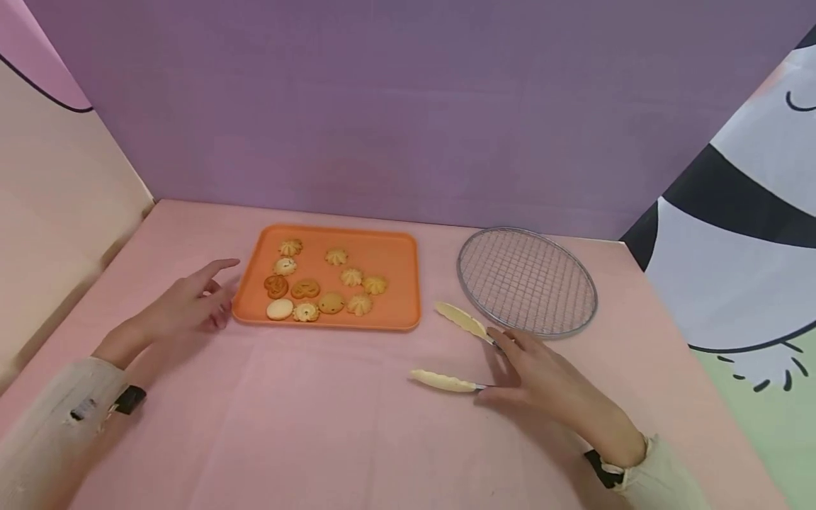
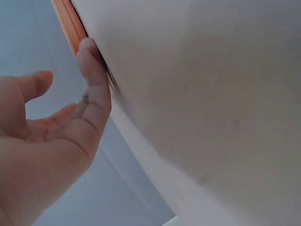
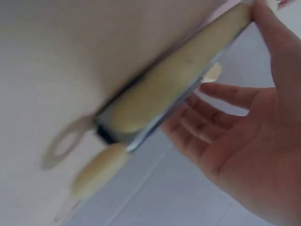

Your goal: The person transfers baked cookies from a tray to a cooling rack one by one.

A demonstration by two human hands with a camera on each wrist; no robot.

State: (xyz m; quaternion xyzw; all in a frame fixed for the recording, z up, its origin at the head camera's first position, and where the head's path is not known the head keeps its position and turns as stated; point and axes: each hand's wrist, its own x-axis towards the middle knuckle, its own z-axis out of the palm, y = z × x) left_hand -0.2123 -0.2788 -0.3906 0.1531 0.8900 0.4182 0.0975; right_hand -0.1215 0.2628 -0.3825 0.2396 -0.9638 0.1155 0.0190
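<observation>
My right hand (image 1: 548,368) holds a pair of tongs with cream-coloured tips (image 1: 446,381), thumb on one arm and fingers on the other. The two tips stand well apart and point left. In the right wrist view, the metal-edged tongs (image 3: 164,89) run along the fingers, partly blurred. On the left, my left hand (image 1: 191,297) hovers by the left edge of an orange tray (image 1: 395,276), fingers loosely bent and holding nothing. Several cookies (image 1: 331,303) of different shapes lie on the tray, mostly toward its left and front. The left wrist view shows fingertips close to the tray's rim (image 2: 70,26).
A round wire rack (image 1: 525,283) lies at the back right, just beyond the tongs. Pink cloth (image 1: 306,425) covers the table. A purple panel (image 1: 382,113) rises behind it, and a printed panel (image 1: 752,269) borders the right side.
</observation>
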